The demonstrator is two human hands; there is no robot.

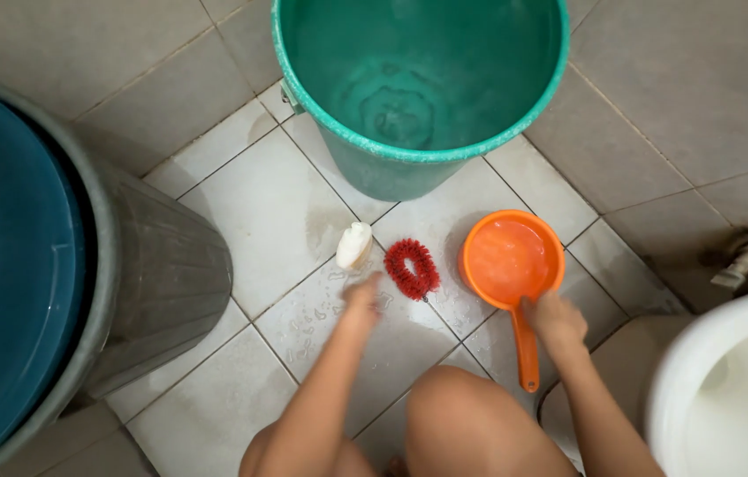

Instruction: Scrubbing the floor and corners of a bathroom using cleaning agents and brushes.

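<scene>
Head view, left to right: left hand [362,294], blurred, grip unreadable, reaches between white soap [354,245] and red scrub brush [412,268] on wet tiles. Right hand [552,320] clasps orange dipper [512,265] handle. Likely pick-up step; next needs fingers closing on brush.

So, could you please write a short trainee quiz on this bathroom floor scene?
1. True or false: the right hand is on the handle of the orange dipper.
2. What lies on the tiles between the soap and the dipper?
3. Which is nearest the left hand? A) green bucket B) red brush C) toilet

Key:
1. True.
2. The red brush.
3. B; the hand is blurred, just short of the brush, with the soap close by too.
</scene>
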